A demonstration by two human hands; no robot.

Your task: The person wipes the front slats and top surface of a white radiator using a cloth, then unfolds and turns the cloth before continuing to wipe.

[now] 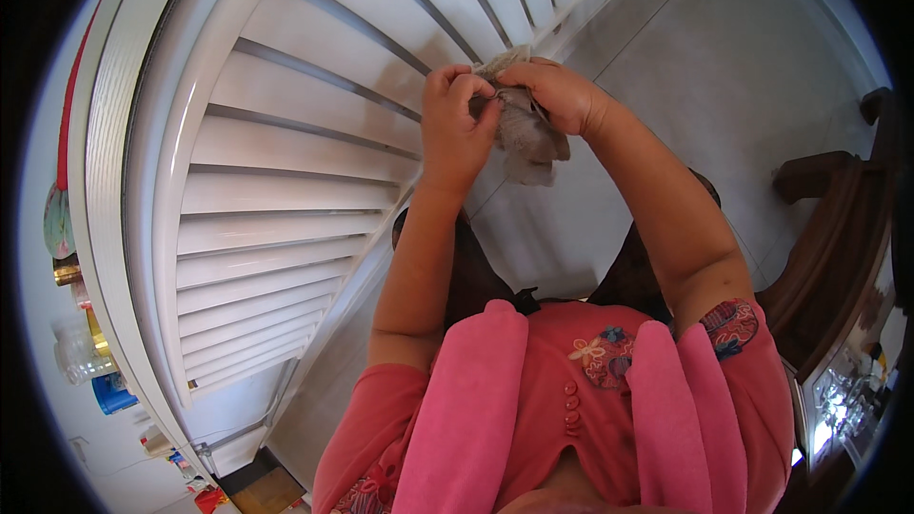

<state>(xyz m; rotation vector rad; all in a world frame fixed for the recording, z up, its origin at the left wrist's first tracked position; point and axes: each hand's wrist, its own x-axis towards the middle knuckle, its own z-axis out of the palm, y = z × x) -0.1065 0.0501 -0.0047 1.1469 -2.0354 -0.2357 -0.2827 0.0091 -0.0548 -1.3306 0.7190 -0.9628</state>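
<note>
Both my hands hold a crumpled grey-beige cloth (532,132) in front of a white slatted radiator (307,93). My left hand (460,121) pinches the cloth's left edge between thumb and fingers. My right hand (553,93) grips its upper right part, with the thumb lying on top. The lower folds of the cloth hang loose over the floor. Part of the cloth is hidden behind my fingers.
A white ledge (107,178) runs above the slats, with a glass jar (78,357) and a blue container (113,392) beyond it. Dark carved wooden furniture (821,250) stands at the right. Pale floor tiles (685,86) lie below.
</note>
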